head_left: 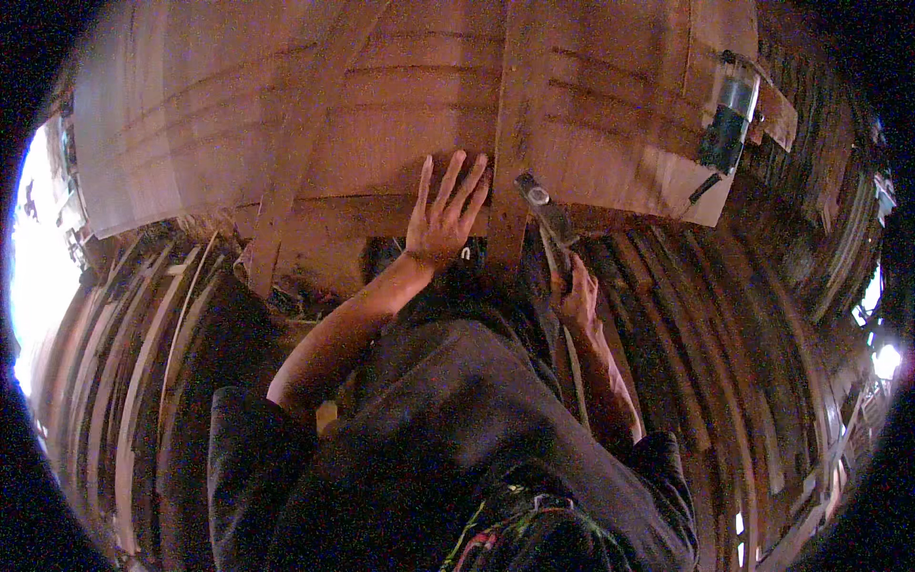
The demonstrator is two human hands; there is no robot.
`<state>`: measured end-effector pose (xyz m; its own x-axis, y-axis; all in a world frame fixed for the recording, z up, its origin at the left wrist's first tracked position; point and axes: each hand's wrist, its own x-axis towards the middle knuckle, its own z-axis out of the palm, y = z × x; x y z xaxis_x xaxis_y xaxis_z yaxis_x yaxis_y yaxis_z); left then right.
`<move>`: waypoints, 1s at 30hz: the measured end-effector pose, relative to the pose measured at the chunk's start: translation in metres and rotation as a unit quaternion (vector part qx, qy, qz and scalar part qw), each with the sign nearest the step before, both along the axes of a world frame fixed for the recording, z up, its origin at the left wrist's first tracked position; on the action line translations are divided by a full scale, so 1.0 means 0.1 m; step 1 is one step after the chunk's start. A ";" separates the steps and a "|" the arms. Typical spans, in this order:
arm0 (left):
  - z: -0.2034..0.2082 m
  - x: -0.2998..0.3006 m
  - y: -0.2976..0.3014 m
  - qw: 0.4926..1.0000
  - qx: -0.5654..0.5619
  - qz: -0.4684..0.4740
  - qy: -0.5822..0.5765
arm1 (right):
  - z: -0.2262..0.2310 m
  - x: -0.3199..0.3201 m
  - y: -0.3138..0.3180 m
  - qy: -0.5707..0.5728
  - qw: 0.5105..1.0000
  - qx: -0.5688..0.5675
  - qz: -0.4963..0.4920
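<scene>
My left hand [444, 217] lies flat on a wide reddish-brown wooden panel [410, 124], fingers stretched and slightly apart. Its fingertips reach close to an upright wooden batten [519, 105]. On the other side of that batten, my right hand [578, 294] is closed round the handle of a hammer [547, 208]. The metal hammer head points up and to the left, near the batten's lower part. I cannot tell whether the head touches the wood. A slanted batten [310, 133] crosses the panel to the left, and a crosspiece [357, 217] runs along its near edge.
A clear cylindrical container with a dark lower part [728, 124] is at the panel's right edge, with a thin dark stick-like thing [704, 188] beside it. Long wooden strips [143, 353] lie to my left, and more boards [705, 343] to my right. Bright light enters far left.
</scene>
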<state>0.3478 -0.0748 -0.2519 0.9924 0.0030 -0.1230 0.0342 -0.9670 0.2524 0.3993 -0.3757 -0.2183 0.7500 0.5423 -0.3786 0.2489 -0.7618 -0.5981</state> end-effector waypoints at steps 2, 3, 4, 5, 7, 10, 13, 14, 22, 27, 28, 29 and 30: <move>-0.01 -0.02 0.02 1.000 0.021 -0.011 0.020 | 0.17 0.06 0.25 0.055 0.996 -0.063 -0.042; -0.01 -0.02 0.04 0.999 0.036 -0.016 0.025 | 0.18 0.09 0.34 0.077 0.991 -0.090 -0.063; -0.01 -0.02 0.05 0.999 0.030 -0.015 0.021 | 0.15 0.06 0.30 0.046 0.995 -0.061 -0.056; -0.01 -0.02 0.07 0.999 0.025 -0.014 0.016 | 0.14 0.01 0.21 0.016 0.998 -0.032 -0.049; -0.03 -0.01 0.07 1.000 0.016 -0.012 0.006 | 0.21 -0.02 0.18 -0.031 0.999 -0.017 -0.027; -0.07 0.02 0.10 0.999 0.025 -0.011 -0.016 | 0.14 -0.09 0.14 -0.122 0.992 -0.031 0.022; -0.11 0.04 0.10 0.999 0.042 -0.012 -0.014 | 0.13 0.00 0.40 -0.068 0.997 -0.008 -0.028; -0.14 0.02 0.09 0.999 0.045 -0.010 -0.009 | 0.25 0.12 0.54 0.059 0.994 -0.077 -0.055; -0.04 0.05 0.10 0.998 0.061 -0.004 -0.022 | 0.19 -0.02 0.27 -0.047 0.999 0.011 -0.017; 0.01 0.00 0.18 0.995 0.092 -0.030 0.026 | 0.31 0.07 0.48 0.017 0.996 -0.077 -0.050; 0.02 -0.03 0.16 0.997 0.071 -0.013 0.006 | 0.33 0.03 0.38 0.021 0.996 -0.063 -0.067; 0.04 -0.07 0.12 0.999 0.052 0.005 -0.014 | 0.36 -0.03 0.30 0.025 0.995 -0.049 -0.083; 0.05 -0.06 0.11 0.998 0.033 0.019 -0.042 | 0.42 -0.03 0.27 0.001 0.996 -0.044 -0.084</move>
